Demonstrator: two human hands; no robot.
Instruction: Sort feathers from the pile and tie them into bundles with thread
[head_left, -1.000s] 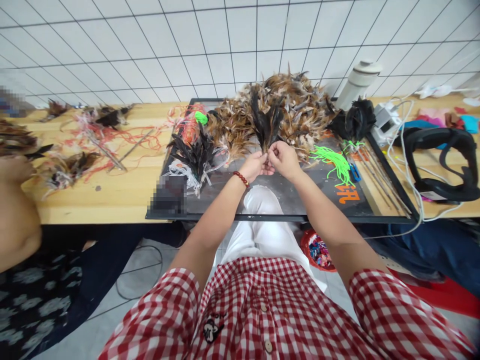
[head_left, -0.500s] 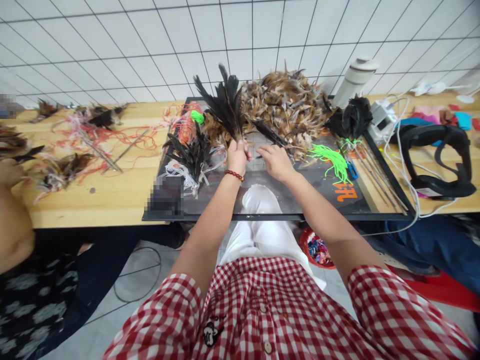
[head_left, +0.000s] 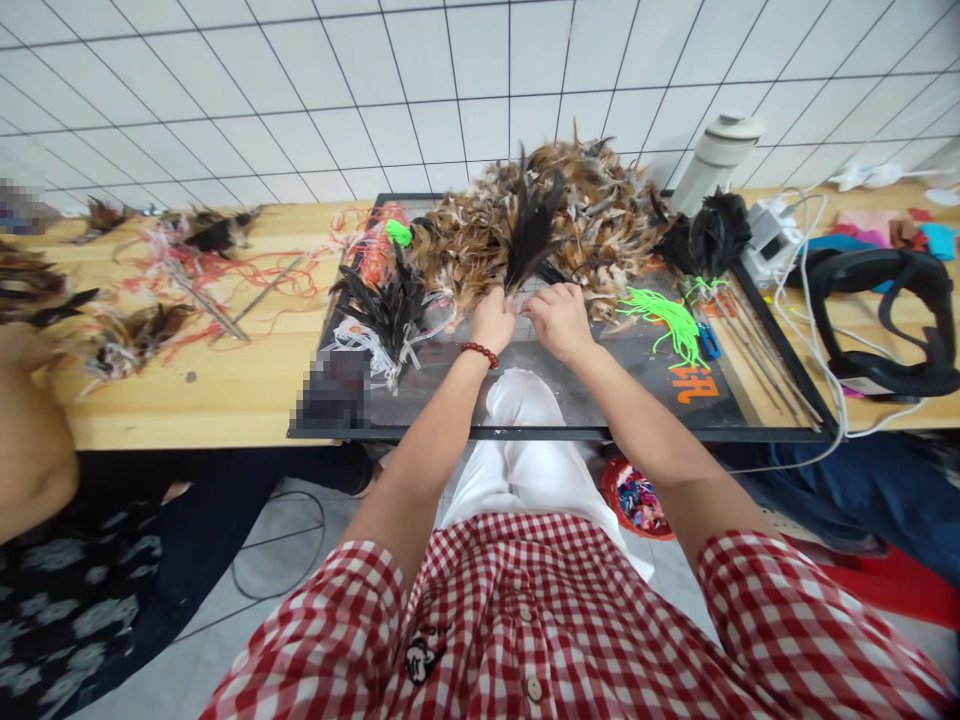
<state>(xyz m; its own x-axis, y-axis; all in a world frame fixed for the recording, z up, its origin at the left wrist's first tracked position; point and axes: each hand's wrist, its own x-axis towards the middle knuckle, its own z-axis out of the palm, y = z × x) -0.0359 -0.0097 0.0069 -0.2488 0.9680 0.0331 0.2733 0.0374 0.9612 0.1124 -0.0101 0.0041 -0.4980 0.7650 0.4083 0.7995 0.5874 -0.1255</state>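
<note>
My left hand (head_left: 495,318), with a dark red bead bracelet (head_left: 478,353) at its wrist, is closed round the lower ends of a bunch of black feathers (head_left: 532,230). The bunch stands up from the fingers and leans a little right. Close beside it my right hand (head_left: 558,318) has its fingers drawn together at the base of the bunch; what they pinch is hidden. Behind both hands rises a large heap of brown feathers (head_left: 600,210). Another clump of black feathers (head_left: 386,305) lies left of my hands, by white ties (head_left: 360,340).
Bright green cords (head_left: 667,320), thin sticks (head_left: 765,345) and black feathers (head_left: 705,235) lie on the right of the dark board (head_left: 540,400). A white flask (head_left: 716,165) stands behind. Black headgear (head_left: 877,320) and cables are farther right. A co-worker's arm (head_left: 34,430) is at left, near red strings (head_left: 262,275).
The black feather bunch has swung from leaning left to leaning right. My left hand has shifted right, nearer my right hand, whose fingers have drawn in close to the feathers' base.
</note>
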